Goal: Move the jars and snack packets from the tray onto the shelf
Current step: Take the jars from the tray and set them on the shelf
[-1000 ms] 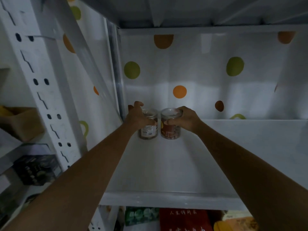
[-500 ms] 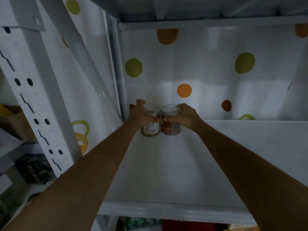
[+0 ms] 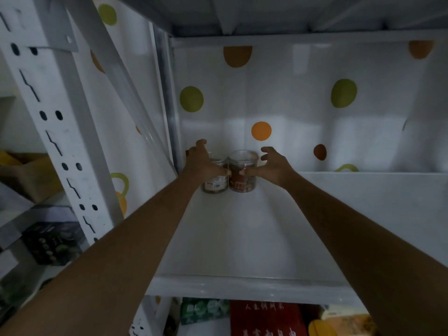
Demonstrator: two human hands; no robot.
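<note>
We reach both arms deep into the white metal shelf (image 3: 242, 238), towards its back left corner. The two jars stand there upright, side by side and touching. A clear plastic jar with a white label (image 3: 216, 185) is on the left and a clear plastic jar with a red-brown label (image 3: 243, 177) is on the right. The white-label jar sits near the grey corner post (image 3: 167, 105), and both jars are close to the white sheet with coloured dots (image 3: 291, 105) at the back.

Our left hand (image 3: 203, 166) is wrapped around the white-label jar, with the thumb across its front and one finger raised above the lid. Our right hand (image 3: 274, 166) is loosened: its fingers are spread and bent clear of the lid, and only the thumb tip touches the side of the red-brown jar.

To the right of the jars the board lies open along the back sheet. It is also open from the jars forward to the front lip (image 3: 242, 287). The underside of the upper shelf (image 3: 266, 13) is well above the lids. The perforated white upright post (image 3: 55, 132) stands at the front left. Below the lip, a red packet (image 3: 264, 318) and a green packet (image 3: 203, 310) show on the lower level.
</note>
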